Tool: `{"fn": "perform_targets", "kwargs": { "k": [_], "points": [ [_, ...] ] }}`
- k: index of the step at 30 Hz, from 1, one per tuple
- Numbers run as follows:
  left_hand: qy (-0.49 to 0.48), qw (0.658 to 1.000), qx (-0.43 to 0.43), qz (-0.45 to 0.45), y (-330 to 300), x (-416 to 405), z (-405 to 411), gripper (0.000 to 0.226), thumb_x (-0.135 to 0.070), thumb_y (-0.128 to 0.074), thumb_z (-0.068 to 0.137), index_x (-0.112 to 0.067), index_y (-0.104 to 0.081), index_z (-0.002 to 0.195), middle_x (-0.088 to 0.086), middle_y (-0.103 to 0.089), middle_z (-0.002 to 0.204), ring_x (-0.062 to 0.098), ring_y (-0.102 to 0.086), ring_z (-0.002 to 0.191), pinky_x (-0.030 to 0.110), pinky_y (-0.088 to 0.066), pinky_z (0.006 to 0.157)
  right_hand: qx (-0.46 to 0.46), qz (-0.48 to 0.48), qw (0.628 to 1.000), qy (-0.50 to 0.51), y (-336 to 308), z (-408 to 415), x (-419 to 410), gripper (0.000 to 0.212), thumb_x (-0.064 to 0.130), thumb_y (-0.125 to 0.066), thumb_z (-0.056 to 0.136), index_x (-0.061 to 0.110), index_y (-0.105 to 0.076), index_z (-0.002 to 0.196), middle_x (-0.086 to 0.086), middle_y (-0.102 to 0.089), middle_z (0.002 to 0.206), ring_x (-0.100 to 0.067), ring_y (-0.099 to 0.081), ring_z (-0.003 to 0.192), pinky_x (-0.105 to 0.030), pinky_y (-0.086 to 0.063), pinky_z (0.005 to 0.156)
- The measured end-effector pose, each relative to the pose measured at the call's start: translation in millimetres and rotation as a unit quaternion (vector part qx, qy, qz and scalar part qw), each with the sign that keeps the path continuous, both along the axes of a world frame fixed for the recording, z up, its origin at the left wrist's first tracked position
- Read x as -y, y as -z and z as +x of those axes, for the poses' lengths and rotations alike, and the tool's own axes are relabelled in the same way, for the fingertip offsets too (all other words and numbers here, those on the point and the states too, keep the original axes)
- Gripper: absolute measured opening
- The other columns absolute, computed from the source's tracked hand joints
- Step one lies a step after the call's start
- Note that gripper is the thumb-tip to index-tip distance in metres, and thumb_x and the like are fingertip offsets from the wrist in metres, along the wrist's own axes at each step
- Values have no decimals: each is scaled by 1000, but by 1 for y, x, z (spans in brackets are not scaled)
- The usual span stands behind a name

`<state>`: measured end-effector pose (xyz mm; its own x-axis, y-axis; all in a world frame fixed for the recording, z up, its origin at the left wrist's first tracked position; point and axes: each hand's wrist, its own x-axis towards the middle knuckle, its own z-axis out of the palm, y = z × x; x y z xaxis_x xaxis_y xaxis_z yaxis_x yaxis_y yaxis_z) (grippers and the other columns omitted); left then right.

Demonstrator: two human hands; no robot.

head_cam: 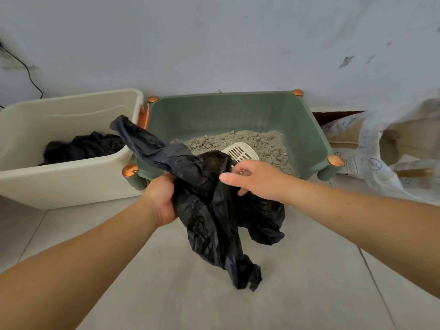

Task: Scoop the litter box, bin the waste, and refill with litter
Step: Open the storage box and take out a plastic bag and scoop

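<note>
Soft, even, dim-to-moderate daylight with faint shadows under the litter box; no glare; wide-angle bowing toward edges away from it; mild softness overall, forearms nearest camera slightly blurred.

A home corner is shown. A green litter box is set on tiled floor against a scuffed wall.
</note>
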<state>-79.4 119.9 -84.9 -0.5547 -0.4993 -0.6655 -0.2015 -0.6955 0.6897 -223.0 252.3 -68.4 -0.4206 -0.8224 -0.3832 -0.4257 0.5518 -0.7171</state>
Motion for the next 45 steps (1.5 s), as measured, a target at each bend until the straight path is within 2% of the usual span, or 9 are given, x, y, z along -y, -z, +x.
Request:
{"fn": "perform_targets", "kwargs": {
  "k": [4, 10, 16, 23, 29, 32, 36, 40, 45],
  "points": [
    [12, 1000, 8, -1, -3, -6, -4, 37, -32, -37, 99, -10, -67, 102, 10, -70, 101, 26, -65, 94, 39, -50, 73, 33, 31, 998, 37, 9, 7, 10, 39, 38, -72, 78, 12, -61, 105, -4, -69, 99, -19, -69, 83, -39, -52, 87],
    [-36, 992, 117, -22, 12, -3, 4, 30, -22, -38, 97, -8, -63, 106, 17, -68, 101, 30, -65, 82, 42, -52, 65, 219, -20, 949, 224, 5, 6, 10, 22, -6, -37, 82, 5, -55, 81, -12, -56, 80, -24, -52, 72, -30, -44, 67],
    [-25, 981, 181, -72, 26, -4, 19, 18, -16, -42, 96, -10, -59, 94, 9, -64, 77, 21, -62, 58, 31, -54, 54, 273, -9, 894, 355, 4, -14, 2, 21, -3, -35, 90, 4, -51, 78, -14, -54, 66, -25, -53, 57, -30, -47, 59],
    [-37, 800, 151, -579, 11, -30, 26, 26, -9, -61, 84, -7, -53, 109, 1, -37, 98, 21, -49, 88, 36, -43, 91, 246, 33, 919, 306, 12, -17, 6, 15, 7, -44, 93, 4, -57, 103, -12, -57, 70, -24, -53, 57, -27, -43, 53],
    [297, 718, 171, -606, 11, -69, 17, 91, -45, -72, 74, -24, -21, 146, -2, -30, 133, 13, -34, 125, 28, -35, 105, 331, 43, 919, 211, 18, -3, 6, 19, 4, -49, 85, 13, -48, 68, -8, -47, 58, -21, -45, 50, -26, -37, 51],
    [375, 794, 168, -447, 18, -60, 13, 43, -29, -68, 82, -18, -56, 121, 4, -58, 121, 18, -55, 114, 30, -44, 98, 352, 38, 921, 164, 27, 1, 3, 19, 7, -53, 80, 15, -45, 64, -8, -41, 61, -22, -41, 54, -29, -34, 56],
    [223, 952, 143, -154, 26, -48, 18, 12, -9, -49, 88, -9, -61, 92, 12, -67, 91, 24, -63, 79, 29, -52, 68, 39, 34, 999, 0, 27, 6, -3, 13, 17, -45, 90, 18, -57, 88, -4, -51, 78, -26, -44, 73, -35, -39, 65],
    [115, 975, 178, -71, 33, -37, 27, 23, -23, -48, 90, -8, -64, 96, 10, -66, 91, 24, -59, 81, 28, -44, 65, -341, -115, 927, -109, 20, 24, -12, 27, 25, -41, 94, 18, -55, 115, 1, -53, 109, -16, -50, 99, -36, -45, 89],
    [65, 976, 194, -71, 39, -37, 29, 33, -37, -58, 86, -7, -69, 95, 13, -71, 97, 27, -65, 82, 30, -52, 68, -345, -10, 913, -219, 33, 59, -10, 62, 54, -56, 82, 19, -40, 132, -2, -49, 120, -22, -50, 110, -38, -43, 87]
  ]
}}
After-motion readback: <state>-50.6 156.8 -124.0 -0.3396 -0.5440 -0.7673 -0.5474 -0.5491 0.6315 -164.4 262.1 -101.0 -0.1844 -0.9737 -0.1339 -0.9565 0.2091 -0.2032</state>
